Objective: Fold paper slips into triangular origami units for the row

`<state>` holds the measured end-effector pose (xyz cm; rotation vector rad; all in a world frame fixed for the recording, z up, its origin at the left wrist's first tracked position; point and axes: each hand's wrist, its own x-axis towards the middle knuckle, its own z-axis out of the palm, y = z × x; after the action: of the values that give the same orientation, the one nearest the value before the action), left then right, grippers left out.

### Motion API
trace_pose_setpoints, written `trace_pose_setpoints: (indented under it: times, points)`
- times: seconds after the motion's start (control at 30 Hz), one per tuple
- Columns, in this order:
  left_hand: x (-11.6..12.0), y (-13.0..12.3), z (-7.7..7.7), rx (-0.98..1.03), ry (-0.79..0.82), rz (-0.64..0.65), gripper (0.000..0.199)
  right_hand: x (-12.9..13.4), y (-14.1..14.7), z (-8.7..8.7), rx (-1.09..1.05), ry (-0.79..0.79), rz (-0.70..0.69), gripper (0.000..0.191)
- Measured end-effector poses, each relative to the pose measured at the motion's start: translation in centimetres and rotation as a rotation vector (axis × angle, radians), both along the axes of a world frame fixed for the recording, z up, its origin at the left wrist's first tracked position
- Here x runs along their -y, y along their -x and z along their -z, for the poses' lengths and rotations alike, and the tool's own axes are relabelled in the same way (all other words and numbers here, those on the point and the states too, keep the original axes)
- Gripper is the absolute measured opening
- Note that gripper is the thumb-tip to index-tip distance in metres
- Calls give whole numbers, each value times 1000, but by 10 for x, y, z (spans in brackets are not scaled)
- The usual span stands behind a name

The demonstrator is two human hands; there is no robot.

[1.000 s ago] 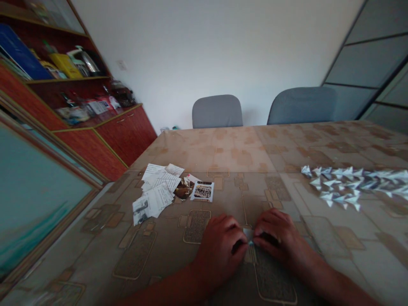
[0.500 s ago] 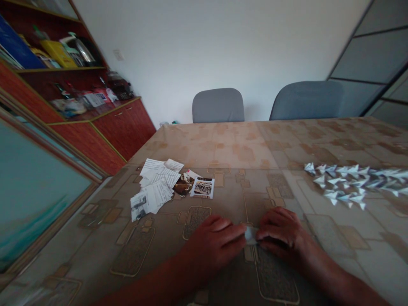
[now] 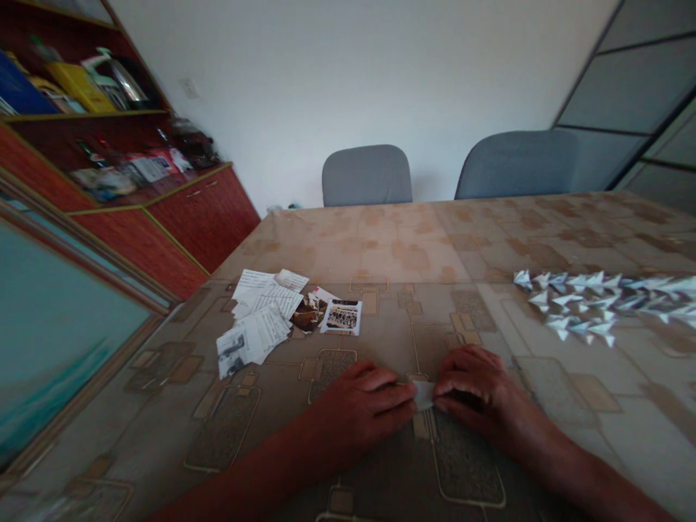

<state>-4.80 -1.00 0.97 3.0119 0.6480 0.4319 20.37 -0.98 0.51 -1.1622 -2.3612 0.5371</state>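
A small pale piece of paper (image 3: 424, 395) lies on the patterned tablecloth between my two hands. My left hand (image 3: 373, 399) has its fingers pressed together on the paper's left edge. On the other side, my right hand (image 3: 470, 388) pinches the right edge between thumb and fingers. Loose printed paper pieces (image 3: 258, 322) are piled to the left beyond my left hand, beside a small picture card (image 3: 341, 317). Several folded pointed paper shapes (image 3: 584, 301) stand in rows at the right of the table.
The table (image 3: 370, 243) reaches back to two grey chairs (image 3: 367, 176) by the wall. A red wooden cabinet (image 3: 204, 210) with bottles, a kettle and packets on its shelves is at the left.
The whole view has shifted slightly, so things sit a little further left. Both hands keep hold of the small paper, and slightly more of it shows between them.
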Motion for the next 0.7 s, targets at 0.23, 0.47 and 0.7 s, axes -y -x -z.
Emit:
trace_pose_setpoints:
  times: [0.23, 0.47, 0.7]
  points:
    - [1, -1, -2, 8, -35, 8, 23, 4, 12, 0, 2, -35, 148, 14]
    - [2, -4, -4, 21, -15, 6, 21, 6, 17, -1, 22, -45, 211, 14]
    - [2, -9, -3, 46, 80, -33, 23, 6, 18, -1, 12, -26, 233, 17]
